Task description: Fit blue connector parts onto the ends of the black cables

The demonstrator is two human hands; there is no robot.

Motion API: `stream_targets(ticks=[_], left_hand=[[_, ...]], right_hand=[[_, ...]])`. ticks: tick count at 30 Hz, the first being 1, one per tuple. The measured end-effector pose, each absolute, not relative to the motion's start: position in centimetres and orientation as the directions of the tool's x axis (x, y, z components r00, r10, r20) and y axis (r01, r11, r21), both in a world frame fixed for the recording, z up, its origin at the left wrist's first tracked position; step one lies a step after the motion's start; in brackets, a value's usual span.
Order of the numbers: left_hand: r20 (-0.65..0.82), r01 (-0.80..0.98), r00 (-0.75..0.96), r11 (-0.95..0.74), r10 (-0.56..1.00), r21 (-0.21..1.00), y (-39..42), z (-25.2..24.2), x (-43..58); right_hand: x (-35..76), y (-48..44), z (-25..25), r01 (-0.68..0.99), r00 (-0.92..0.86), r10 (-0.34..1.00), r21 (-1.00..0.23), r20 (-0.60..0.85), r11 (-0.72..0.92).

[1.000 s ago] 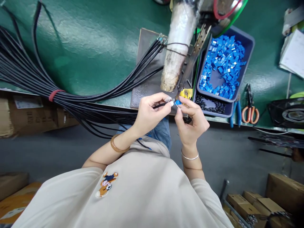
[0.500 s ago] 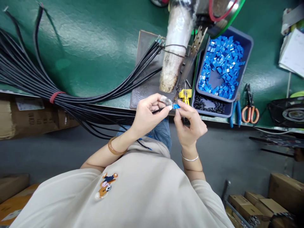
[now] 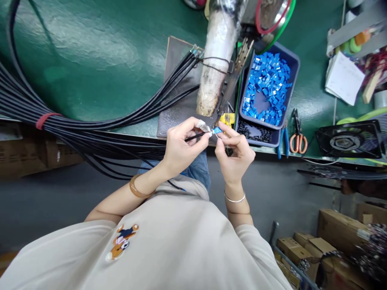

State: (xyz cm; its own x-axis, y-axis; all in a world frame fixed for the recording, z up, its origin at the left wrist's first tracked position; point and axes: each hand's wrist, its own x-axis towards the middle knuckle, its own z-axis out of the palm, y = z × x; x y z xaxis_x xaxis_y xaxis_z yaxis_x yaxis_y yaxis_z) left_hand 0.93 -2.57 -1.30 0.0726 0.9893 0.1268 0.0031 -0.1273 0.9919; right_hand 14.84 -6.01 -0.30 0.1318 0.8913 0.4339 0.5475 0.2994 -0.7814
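My left hand pinches the end of a thin black cable just past the front edge of the green bench. My right hand pinches a small blue connector and holds it against that cable end. Both hands meet in front of a dark mat on the bench. A thick bundle of black cables runs from the left, tied with a red band; several of its ends lie on the mat.
A dark blue tray holds many blue connectors, with a lower tray of small black parts beside it. Blue-handled pliers and orange-handled scissors lie to the right. A wrapped cylinder stands behind my hands. A fan and cardboard boxes sit right.
My view has shifted right, so everything slid left in the picture. My hands stay pinched together on the cable end and the blue connector, turned slightly.
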Motion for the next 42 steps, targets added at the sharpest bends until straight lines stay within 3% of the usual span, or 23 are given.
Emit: stream_targets(ticks=[9, 18, 25, 30, 38, 42], left_hand=[[0.158, 0.076, 0.053, -0.162, 0.986, 0.984, -2.3, -1.6, 1.3], [0.295, 0.107, 0.059, -0.3, 0.954, 0.948, -2.1, -1.7, 1.0], [0.221, 0.045, 0.118, -0.227, 0.968, 0.973, -2.4, -1.6, 0.8], [0.078, -0.139, 0.194, -0.052, 0.978, 0.989, -2.1, -1.0, 0.3], [0.039, -0.218, 0.182, 0.001, 0.983, 0.976, -1.9, -0.9, 0.3], [0.048, -0.231, 0.201, 0.0, 0.978, 0.973, -1.9, -0.9, 0.3]], right_hand=[[15.1, -5.5, -0.6, 0.569, 0.132, 0.891, -0.77, 0.433, 0.29], [15.1, -5.2, -0.2, 0.566, 0.07, 0.864, -0.733, 0.498, 0.377], [15.6, -5.5, -0.5, 0.665, 0.059, 0.821, -0.636, 0.568, 0.392], [15.6, -5.7, -0.3, 0.615, 0.121, 0.847, -0.709, 0.518, 0.345], [15.3, -5.8, -0.6, 0.698, 0.058, 0.789, -0.59, 0.612, 0.406], [15.3, -5.7, -0.6, 0.685, 0.069, 0.782, -0.599, 0.619, 0.414]])
